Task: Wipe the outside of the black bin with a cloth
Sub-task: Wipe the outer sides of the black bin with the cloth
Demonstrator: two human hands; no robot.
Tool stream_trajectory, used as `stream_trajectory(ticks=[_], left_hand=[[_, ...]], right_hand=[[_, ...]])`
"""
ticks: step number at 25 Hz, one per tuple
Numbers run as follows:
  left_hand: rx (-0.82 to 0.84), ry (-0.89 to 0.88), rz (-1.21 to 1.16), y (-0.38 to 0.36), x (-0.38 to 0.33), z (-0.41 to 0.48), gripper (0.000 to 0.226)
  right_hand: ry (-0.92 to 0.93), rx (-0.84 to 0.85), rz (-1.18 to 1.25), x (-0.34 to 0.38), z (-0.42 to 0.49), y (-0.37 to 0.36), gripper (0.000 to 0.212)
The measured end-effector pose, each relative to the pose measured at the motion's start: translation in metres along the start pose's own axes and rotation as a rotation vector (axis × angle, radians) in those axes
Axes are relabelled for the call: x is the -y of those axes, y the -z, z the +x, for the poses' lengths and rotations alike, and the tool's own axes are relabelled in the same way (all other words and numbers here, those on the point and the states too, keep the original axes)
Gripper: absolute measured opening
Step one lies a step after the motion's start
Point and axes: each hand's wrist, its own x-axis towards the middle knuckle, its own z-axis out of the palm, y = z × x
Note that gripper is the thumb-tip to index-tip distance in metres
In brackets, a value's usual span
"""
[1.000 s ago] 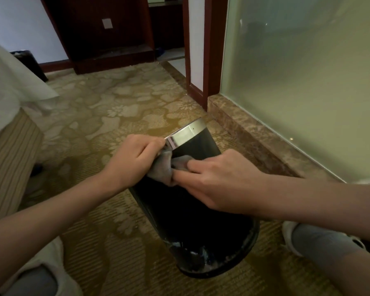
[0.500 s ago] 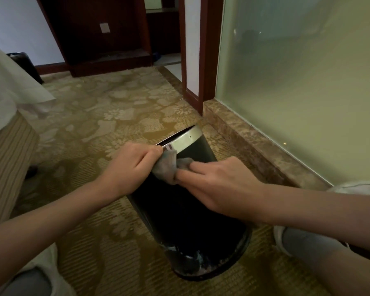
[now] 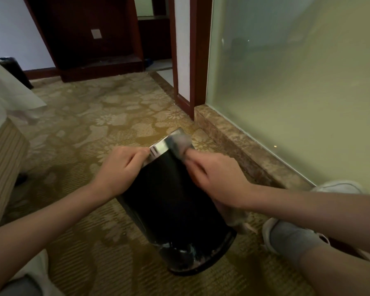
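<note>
Grey cloth (image 3: pixel 179 144) has slid rightward along the black bin (image 3: pixel 169 199).

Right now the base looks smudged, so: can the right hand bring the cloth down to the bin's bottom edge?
Probably yes. The side of the black bin between the right hand, holding the cloth, and the base is bare; the left hand grips the rim.

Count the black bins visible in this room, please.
2. One black bin sits tilted on the carpet, between the left hand and right hand. A second bin stands far left by the wall, partly hidden behind white bedding. More could be hidden.
</note>
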Motion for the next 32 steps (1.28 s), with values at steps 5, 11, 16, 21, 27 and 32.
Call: stream_trajectory(ticks=[5,11,16,21,27,32], left_hand=[[-0.01,0.091,0.027,0.006,0.006,0.003,0.05],[0.031,0.227,0.24,0.001,0.018,0.041,0.039],[-0.195,0.27,0.233,0.002,0.048,0.032,0.04],[-0.214,0.309,0.134,0.008,0.062,0.022,0.04],[-0.149,0.462,0.09,0.022,0.066,0.025,0.039],[-0.048,0.609,0.257,0.016,0.064,0.049,0.046]], right_hand=[[-0.209,0.015,0.151,0.018,0.001,-0.011,0.018],[0.257,0.083,-0.138,0.012,0.019,-0.009,0.027],[0.56,0.406,-0.209,-0.035,-0.036,-0.003,0.028],[0.156,0.224,-0.146,-0.054,-0.016,-0.015,0.018],[0.488,0.368,-0.136,-0.039,-0.046,-0.011,0.028],[0.548,0.438,-0.2,-0.046,-0.049,-0.01,0.03]])
